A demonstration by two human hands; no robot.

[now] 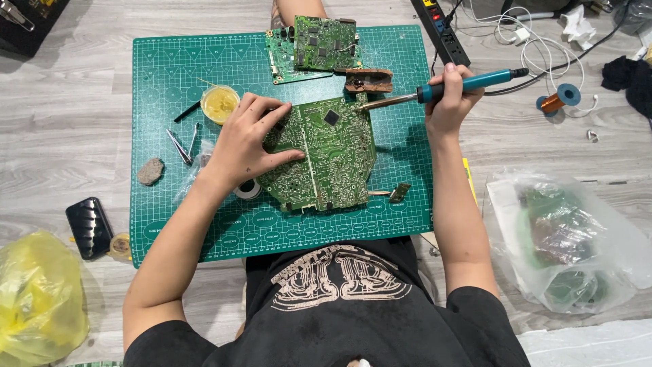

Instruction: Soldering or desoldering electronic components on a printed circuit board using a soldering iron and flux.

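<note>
The circuit board (pixel 326 153) is pinned flat on the cutting mat (pixel 170 75) by the left hand (pixel 244 143), fingers spread, so it stays steady; the soldering iron (pixel 441 88) is gripped by the right hand (pixel 449 102), tip at the board's edge.

You have a grey wood-plank floor (pixel 81 143) under a green cutting mat (pixel 204 68). Left of the mat lie a small stone (pixel 150 171), a black phone (pixel 89 227) and a yellow bag (pixel 37 295); right of it, a clear plastic bag (pixel 577 238) and a black power strip (pixel 441 30).
</note>
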